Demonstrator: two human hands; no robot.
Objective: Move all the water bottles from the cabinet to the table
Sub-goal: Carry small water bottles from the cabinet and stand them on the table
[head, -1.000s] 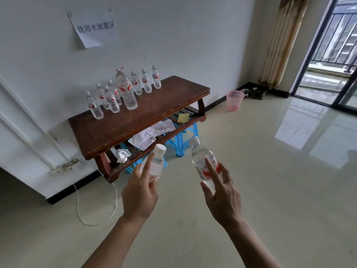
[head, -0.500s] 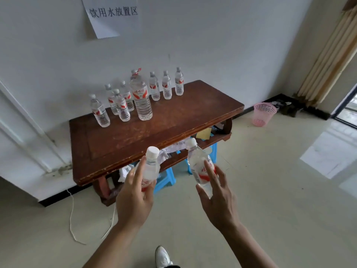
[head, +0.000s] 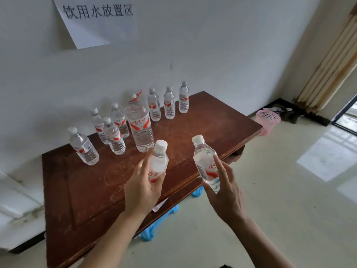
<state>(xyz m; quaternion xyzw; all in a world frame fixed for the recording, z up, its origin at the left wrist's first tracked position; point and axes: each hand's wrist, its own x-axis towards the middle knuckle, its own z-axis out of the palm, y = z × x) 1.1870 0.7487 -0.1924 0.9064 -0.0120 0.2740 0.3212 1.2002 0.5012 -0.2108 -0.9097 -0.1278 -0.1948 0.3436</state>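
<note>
Two hands each carry a small water bottle above the near edge of a dark wooden counter (head: 81, 190) set against a white wall. The left hand (head: 142, 187) wraps its fingers around the lower half of one bottle (head: 159, 161), held upright with its white cap up. The right hand (head: 225, 192) grips the base of the second bottle (head: 205, 163), which tilts to the left with its cap pointing toward the wall. Both forearms reach forward from the bottom of the view, the hands near each other but apart.

Beyond the hands, eight bottles stand on the counter: one large bottle (head: 140, 125) just past the left hand's fingertips, four small ones (head: 114, 139) further to the left of it, and three small ones (head: 169, 103) in a row close to the wall. A paper sign (head: 96, 18) hangs on the wall above. A pink basket (head: 267, 118) sits on the floor well to the right of the right hand.
</note>
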